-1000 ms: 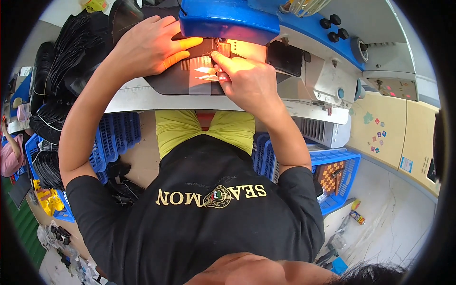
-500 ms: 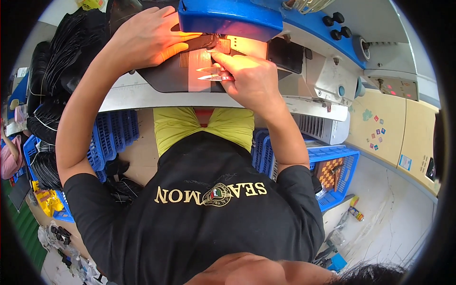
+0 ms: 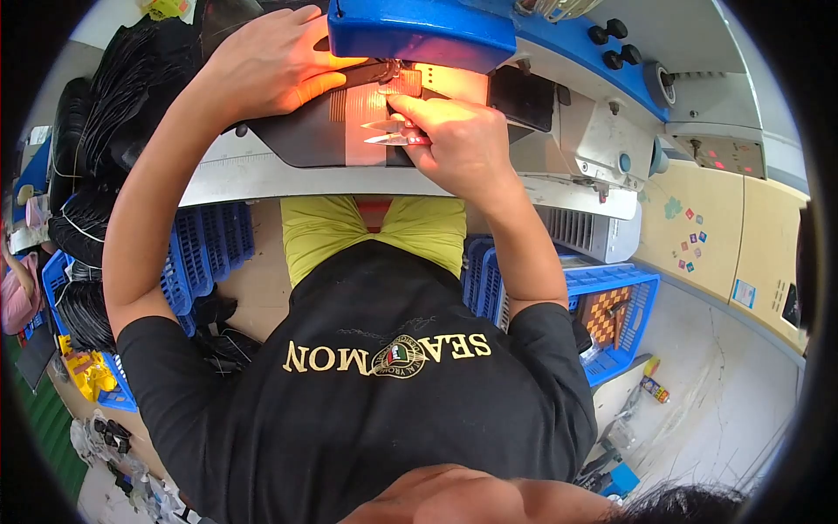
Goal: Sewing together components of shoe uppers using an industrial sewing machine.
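Observation:
Under the blue head (image 3: 423, 35) of a sewing machine, a black sheet piece (image 3: 301, 144) with a pale, ribbed strip (image 3: 365, 122) lies on the white machine bed. My left hand (image 3: 284, 65) rests on the piece's far left part, fingers stretched toward the needle area and lit orange by the lamp. In my right hand (image 3: 463, 140) a pair of thread snips (image 3: 388, 133) is held, blades pointing left over the strip. The right index finger presses the material just in front of the presser foot (image 3: 394, 72). The blue head hides part of the needle area.
Stacks of black pieces (image 3: 131, 96) stand at the left. Blue plastic crates (image 3: 209, 244) sit below the bed, and another blue crate (image 3: 624, 323) at right holds a checkered board. A control box (image 3: 720, 155) hangs at the right.
Both hands stay almost in place, the left one still on the piece and the right one still holding the snips. The whole view has shifted slightly.

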`<state>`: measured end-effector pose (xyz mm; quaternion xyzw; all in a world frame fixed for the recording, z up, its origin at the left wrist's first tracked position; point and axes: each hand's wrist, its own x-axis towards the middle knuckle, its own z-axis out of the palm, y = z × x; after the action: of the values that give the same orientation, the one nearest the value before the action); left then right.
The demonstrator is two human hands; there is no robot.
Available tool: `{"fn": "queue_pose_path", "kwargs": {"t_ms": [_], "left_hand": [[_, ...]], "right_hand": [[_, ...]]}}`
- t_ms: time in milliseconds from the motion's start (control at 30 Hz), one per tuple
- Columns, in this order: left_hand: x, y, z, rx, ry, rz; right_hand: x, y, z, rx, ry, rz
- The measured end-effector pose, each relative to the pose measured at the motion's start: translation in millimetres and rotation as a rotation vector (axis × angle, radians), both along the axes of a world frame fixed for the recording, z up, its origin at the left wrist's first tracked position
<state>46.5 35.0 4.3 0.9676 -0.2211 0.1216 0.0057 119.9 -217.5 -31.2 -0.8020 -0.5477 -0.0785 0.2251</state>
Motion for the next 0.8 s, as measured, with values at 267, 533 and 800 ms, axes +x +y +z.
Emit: {"fn": "queue_pose_path", "kwargs": {"t_ms": [267, 533, 800], "left_hand": [[-0.5, -1.5, -0.8, 0.025, 0.003, 0.025], [-1.0, -4.4, -1.9, 0.004, -0.016, 0.026], [-4.9, -11.8, -0.5, 0.052, 0.003, 0.109]], "right_hand": [[0.1, -0.5, 0.0, 0.018, -0.02, -0.001], [-0.6, -0.8, 0.5, 0.005, -0.012, -0.006], [0.0, -1.1, -2.0, 0.03, 0.005, -0.003]]}}
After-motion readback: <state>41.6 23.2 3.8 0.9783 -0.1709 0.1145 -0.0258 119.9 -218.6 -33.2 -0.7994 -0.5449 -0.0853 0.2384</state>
